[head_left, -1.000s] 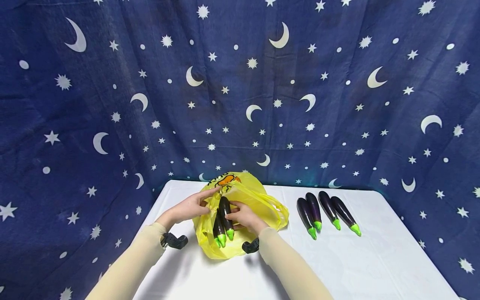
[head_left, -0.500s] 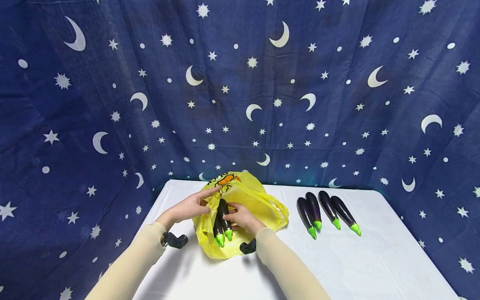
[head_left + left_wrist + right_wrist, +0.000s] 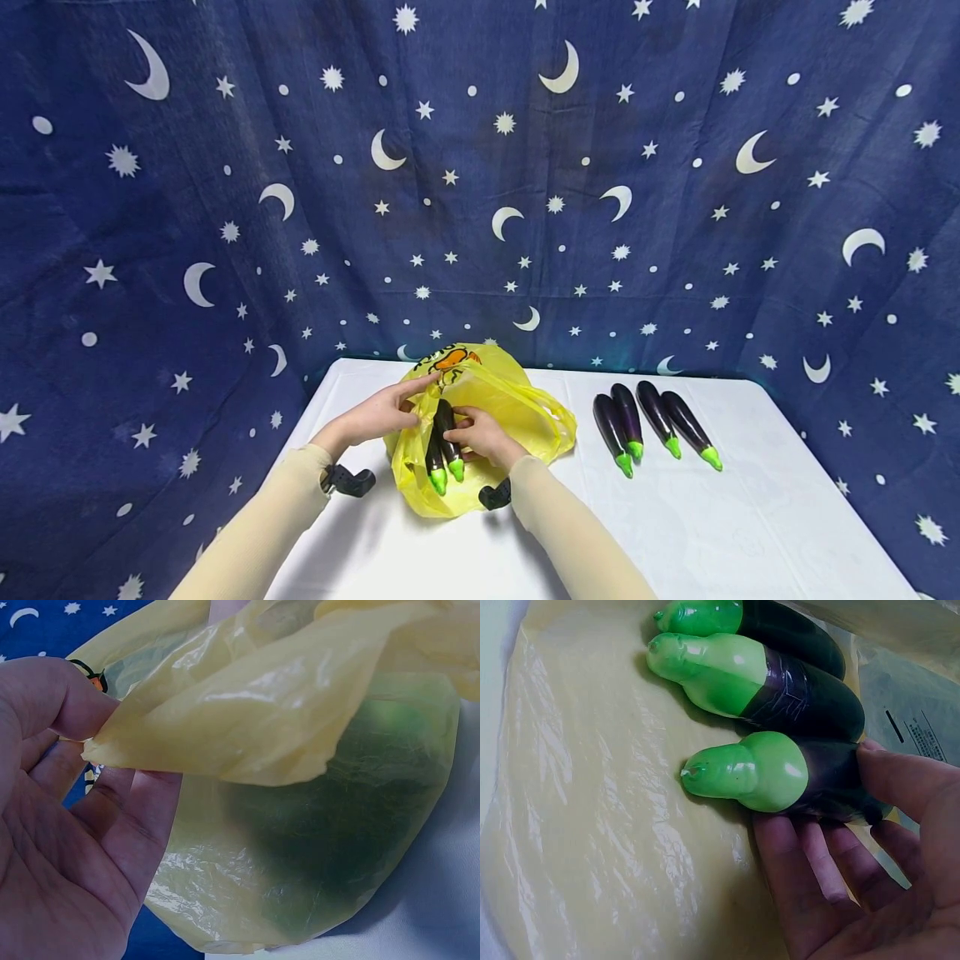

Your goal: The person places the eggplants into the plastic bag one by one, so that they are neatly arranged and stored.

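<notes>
**Eggplant (image 3: 780, 776) in right hand (image 3: 486, 433), inside yellow bag (image 3: 528, 412); left hand (image 3: 381, 414) holds the mouth**

Near end: cream sleeves (image 3: 258, 521), black wrist units (image 3: 352, 481). Right hand clamped on the eggplant's dark body, thumb on one side, fingers on the other. Left thumb and fingers pinch the bag's edge.

Step, my read: seating this eggplant beside the two others (image 3: 761, 682) in the bag, caps toward the person. Can't confirm in vs. out from this alone. If in: next move calls for it resting on the film, then thumb and fingers spreading and backing out without dragging the bag, left pinch kept so the mouth doesn't sag.

Materials: bag is thin, crinkled, translucent film, orange-and-black print (image 3: 453, 360) at the back. Eggplants are glossy, near-black, long and rounded, with bright green bulbous caps; look like moulded imitations, probably slick.

Farther, right of bag: four loose eggplants (image 3: 660, 421) in two close pairs on white table cover (image 3: 750, 517). Behind: creased navy backdrop (image 3: 435, 233), moons and stars.
</notes>
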Available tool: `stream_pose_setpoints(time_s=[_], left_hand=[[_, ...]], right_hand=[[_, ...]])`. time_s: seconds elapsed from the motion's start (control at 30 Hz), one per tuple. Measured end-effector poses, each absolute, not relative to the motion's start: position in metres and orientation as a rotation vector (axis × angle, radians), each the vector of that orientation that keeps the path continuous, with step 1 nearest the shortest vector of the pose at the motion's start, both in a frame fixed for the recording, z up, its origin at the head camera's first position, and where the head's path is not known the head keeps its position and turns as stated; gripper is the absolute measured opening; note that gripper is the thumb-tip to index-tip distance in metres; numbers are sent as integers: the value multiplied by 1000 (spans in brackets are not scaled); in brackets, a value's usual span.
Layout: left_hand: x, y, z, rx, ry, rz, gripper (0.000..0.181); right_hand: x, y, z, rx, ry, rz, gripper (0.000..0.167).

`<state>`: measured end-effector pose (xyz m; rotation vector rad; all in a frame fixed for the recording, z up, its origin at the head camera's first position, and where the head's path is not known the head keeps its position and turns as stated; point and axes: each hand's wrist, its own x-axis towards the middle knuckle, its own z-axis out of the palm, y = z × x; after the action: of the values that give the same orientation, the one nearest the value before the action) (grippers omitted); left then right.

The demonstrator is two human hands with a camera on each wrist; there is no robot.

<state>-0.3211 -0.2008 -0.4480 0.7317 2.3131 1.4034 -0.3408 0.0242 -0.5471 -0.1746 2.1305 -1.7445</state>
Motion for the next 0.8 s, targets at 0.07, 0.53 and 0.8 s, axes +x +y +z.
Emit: stream_pose_setpoints(time_s=[0.07,0.53,0.8], left_hand=[[-321,-201,-448,729,2313,1404,84],[-320,-201,-447,735,2310,1398,84],[-320,-201,-448,732,2341,1376,84]], right_hand=[[-341,24,-547,-184,2143,-1743,65],[-336,21,-546,-182,2230,-1709,62],[-336,23,-544,-210,2240,-1705,57]])
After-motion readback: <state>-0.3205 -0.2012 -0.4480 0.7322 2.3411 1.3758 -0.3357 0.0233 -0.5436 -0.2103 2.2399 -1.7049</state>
